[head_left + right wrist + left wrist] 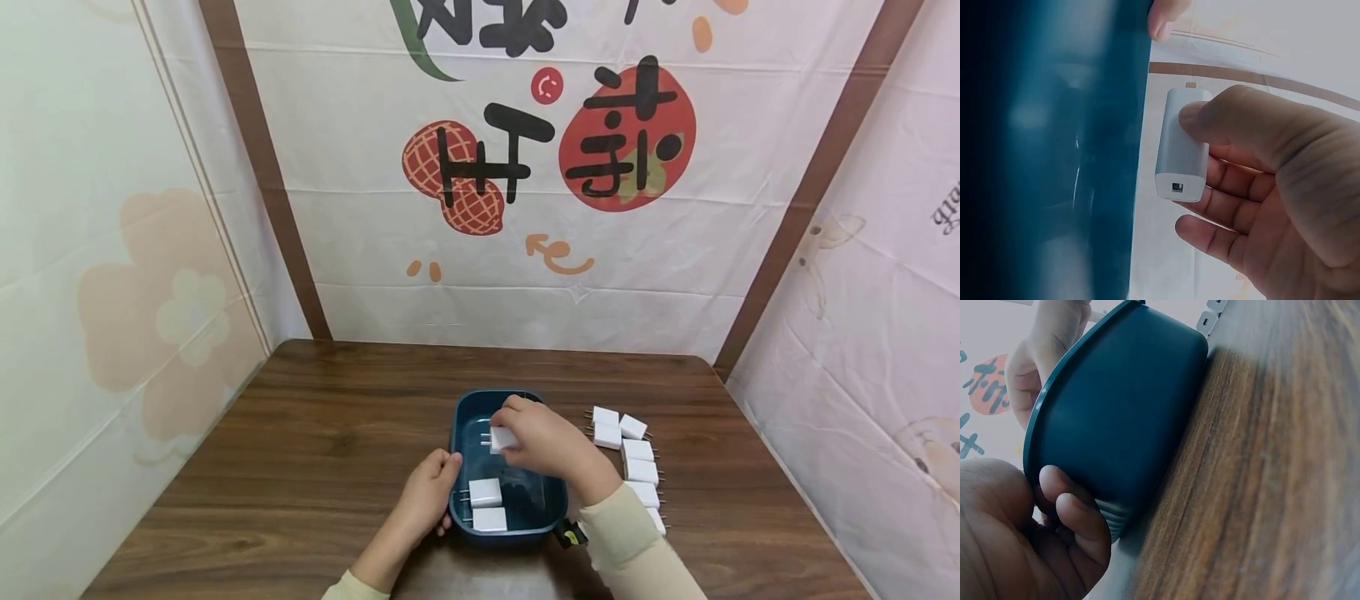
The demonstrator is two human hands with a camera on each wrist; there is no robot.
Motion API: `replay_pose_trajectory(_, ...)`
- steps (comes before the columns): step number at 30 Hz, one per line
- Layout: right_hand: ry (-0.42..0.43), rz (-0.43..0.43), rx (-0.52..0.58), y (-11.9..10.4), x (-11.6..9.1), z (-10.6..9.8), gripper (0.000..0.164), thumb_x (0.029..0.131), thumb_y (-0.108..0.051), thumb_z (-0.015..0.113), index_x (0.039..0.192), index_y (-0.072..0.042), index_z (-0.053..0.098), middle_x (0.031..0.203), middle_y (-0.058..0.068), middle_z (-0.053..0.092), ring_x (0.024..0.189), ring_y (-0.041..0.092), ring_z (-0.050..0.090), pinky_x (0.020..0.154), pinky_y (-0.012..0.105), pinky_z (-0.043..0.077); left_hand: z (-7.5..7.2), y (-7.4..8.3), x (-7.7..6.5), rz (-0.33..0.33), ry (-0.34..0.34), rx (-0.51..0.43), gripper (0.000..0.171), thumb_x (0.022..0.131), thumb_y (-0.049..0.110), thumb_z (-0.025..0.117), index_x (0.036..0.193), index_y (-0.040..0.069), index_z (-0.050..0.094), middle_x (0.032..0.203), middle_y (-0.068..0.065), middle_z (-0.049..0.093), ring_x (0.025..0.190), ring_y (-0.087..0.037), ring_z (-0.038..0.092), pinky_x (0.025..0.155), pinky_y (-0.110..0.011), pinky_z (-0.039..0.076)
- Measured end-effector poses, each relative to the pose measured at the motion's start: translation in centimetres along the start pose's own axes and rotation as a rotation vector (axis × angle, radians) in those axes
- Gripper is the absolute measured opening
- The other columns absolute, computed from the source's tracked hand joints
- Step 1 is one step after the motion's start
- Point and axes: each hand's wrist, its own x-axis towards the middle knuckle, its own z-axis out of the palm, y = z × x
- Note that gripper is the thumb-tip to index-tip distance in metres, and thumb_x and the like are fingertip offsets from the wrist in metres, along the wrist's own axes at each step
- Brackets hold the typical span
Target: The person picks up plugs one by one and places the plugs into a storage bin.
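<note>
A dark blue plastic box without a lid stands on the table. My left hand grips its left rim, thumb on top and fingers curled below the edge, as the left wrist view also shows for the hand. Over the box, my right hand pinches a white USB charger between thumb and fingers, prongs pointing left. In the right wrist view the charger shows its USB port. Two more white chargers lie side by side in the near left of the box.
Several white chargers lie in a curved row right of the box, partly hidden by the right sleeve. A small black and yellow-green item sits by the box's near right corner. Printed cloth walls surround the wooden table.
</note>
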Motion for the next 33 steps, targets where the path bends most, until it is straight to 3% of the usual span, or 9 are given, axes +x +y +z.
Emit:
replay_pose_trajectory(11, -0.042, -0.003, -0.032, -1.0, 0.2, 0.3, 0.038, 0.091, -0.022, 0.079, 0.127, -0.013, 0.069, 0.117, 0.000, 0.064, 0.096, 0.010, 0.060, 0.080, 0.024, 0.058, 0.0, 0.0, 0.1, -0.002, -0.015, 0.000, 0.036, 0.111, 0.035, 0.044, 0.105, 0.001, 0.054, 0.055, -0.006, 0.050, 0.036, -0.015, 0.050, 0.034, -0.029, 0.046)
replay_pose_trajectory(20, -0.029, -0.031, -0.101, -1.8, 0.3, -1.7, 0.039, 0.090, -0.022, 0.079, 0.127, -0.013, 0.069, 0.117, 0.000, 0.064, 0.096, 0.011, 0.061, 0.081, 0.026, 0.058, -0.2, 0.0, 0.2, -0.001, -0.016, 0.002, 0.034, 0.111, 0.033, 0.044, 0.104, 0.002, 0.054, 0.055, -0.006, 0.051, 0.035, -0.015, 0.050, 0.033, -0.029, 0.046)
replay_pose_trajectory(26, -0.032, -0.022, -0.071, -2.2, 1.2, -2.9, 0.040, 0.090, -0.021, 0.078, 0.128, -0.012, 0.068, 0.115, 0.000, 0.063, 0.094, 0.011, 0.060, 0.083, 0.027, 0.058, -0.3, 0.0, 0.1, 0.012, -0.007, 0.011, 0.034, 0.111, 0.034, 0.045, 0.103, 0.002, 0.055, 0.054, -0.006, 0.051, 0.034, -0.014, 0.049, 0.033, -0.030, 0.046)
replay_pose_trajectory(33, -0.043, -0.016, -0.043, -2.1, 2.1, -2.5, 0.039, 0.092, -0.022, 0.077, 0.128, -0.012, 0.068, 0.114, 0.000, 0.063, 0.095, 0.010, 0.060, 0.087, 0.027, 0.058, -0.2, 0.0, 0.1, 0.011, -0.014, 0.007, 0.035, 0.111, 0.034, 0.044, 0.104, 0.002, 0.055, 0.052, -0.005, 0.050, 0.034, -0.014, 0.050, 0.032, -0.030, 0.046)
